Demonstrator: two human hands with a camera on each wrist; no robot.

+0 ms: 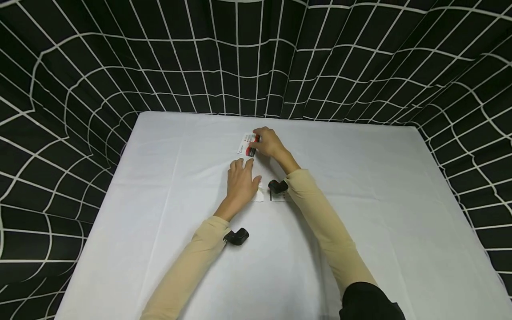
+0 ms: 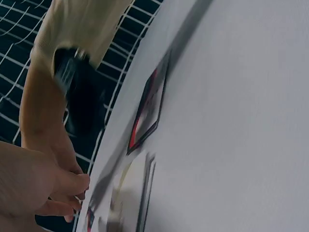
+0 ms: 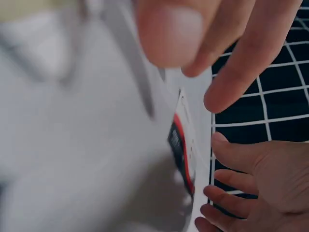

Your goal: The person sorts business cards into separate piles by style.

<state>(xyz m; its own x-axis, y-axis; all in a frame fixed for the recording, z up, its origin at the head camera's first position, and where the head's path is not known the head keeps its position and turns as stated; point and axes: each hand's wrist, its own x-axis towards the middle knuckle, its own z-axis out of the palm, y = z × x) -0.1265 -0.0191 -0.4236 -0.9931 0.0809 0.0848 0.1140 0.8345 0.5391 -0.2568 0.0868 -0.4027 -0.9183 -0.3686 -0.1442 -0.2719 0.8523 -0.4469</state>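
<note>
Far up the table my right hand [image 1: 269,141] is over the right edge of a white, red and black business card [image 1: 246,143], thumb and fingers spread over its dark end. In the right wrist view that card [image 3: 178,140] lies beside the fingers of the right hand [image 3: 260,179]. My left hand [image 1: 241,180] hovers with parted fingers beside and partly over a second, pale card [image 1: 259,194]. A third, dark-edged card [image 1: 280,197] lies beneath the right wrist; the left wrist view shows its red and black border.
A white cloth covers the table [image 1: 192,178]. Black curtains with a white grid [image 1: 240,58] stand behind it and along both sides. Small black cameras sit on both wrists, the right one [image 1: 278,186] above the third card.
</note>
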